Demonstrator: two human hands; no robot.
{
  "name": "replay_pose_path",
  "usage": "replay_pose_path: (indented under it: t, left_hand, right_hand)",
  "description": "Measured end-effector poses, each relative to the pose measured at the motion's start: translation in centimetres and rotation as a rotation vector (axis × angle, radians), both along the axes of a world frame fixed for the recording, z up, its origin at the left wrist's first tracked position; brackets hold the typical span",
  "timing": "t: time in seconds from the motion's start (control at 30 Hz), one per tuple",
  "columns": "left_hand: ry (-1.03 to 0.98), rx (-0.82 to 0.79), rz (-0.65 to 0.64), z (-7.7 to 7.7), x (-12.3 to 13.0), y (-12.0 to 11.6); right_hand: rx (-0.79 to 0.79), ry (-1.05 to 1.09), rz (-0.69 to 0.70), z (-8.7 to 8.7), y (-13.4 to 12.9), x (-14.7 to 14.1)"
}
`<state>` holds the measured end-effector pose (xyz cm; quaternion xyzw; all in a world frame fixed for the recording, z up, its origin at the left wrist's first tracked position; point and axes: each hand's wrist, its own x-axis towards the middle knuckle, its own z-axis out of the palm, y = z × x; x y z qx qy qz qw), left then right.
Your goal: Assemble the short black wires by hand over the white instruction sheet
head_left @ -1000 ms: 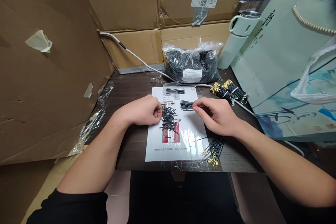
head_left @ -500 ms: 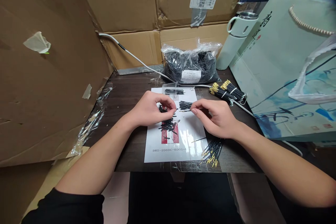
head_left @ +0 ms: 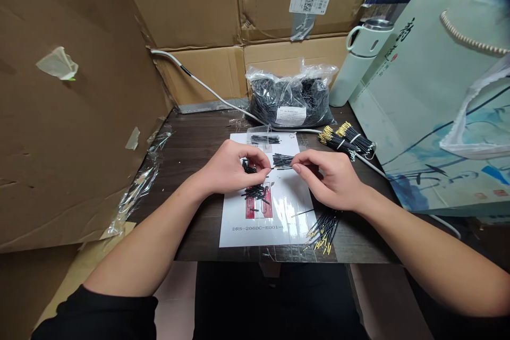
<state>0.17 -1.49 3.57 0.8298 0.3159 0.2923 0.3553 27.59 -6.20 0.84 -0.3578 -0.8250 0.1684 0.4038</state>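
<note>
Over the white printed sheet [head_left: 235,234], my left hand [head_left: 245,166] is closed in a pinch on a short black tube, mostly hidden by the fingertips. Facing it, my right hand [head_left: 329,178] pinches a thin black wire [head_left: 283,168] between thumb and forefinger. The wire's tip meets the left fingertips; whether it is inside the tube I cannot tell. A pile of short black tubes [head_left: 255,191] lies below my left hand. Behind the held wire is a row of black wires [head_left: 282,159]. Loose black wires with gold terminals [head_left: 324,228] lie below my right hand.
At the back stands a clear bag of black pieces [head_left: 290,98]. A small clear plastic piece [head_left: 258,132] lies near more black wires [head_left: 265,139]. Tied wire bundles [head_left: 342,139], a grey cable [head_left: 211,90], a bottle [head_left: 354,64] and a paper bag [head_left: 430,106] are around. Cardboard [head_left: 79,133] walls the left.
The gap between the black tube in my left hand and the wire in my right has closed; the wire's tip now meets my left fingertips. Both hands keep their pinch.
</note>
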Motion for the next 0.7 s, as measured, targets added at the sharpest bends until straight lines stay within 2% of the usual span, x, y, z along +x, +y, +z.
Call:
replay_pose_path:
  t: [0.23,0.4,0.57,0.7]
  left_hand:
    - [-0.016,0.022,0.025,-0.27,-0.01,0.02]
    - [-0.017,0.121,0.043,-0.31,0.01,-0.01]
    - [-0.047,0.224,-0.011,-0.50,0.15,0.00]
    - [-0.057,0.223,-0.039,-0.61,0.39,-0.17]
  right_hand:
    - [0.004,-0.014,0.019,-0.02,-0.11,-0.06]
    - [-0.003,-0.028,0.015,-0.10,-0.03,0.00]
    - [0.009,-0.029,0.012,-0.22,0.04,-0.01]
    - [-0.006,-0.028,0.017,-0.45,0.03,-0.07]
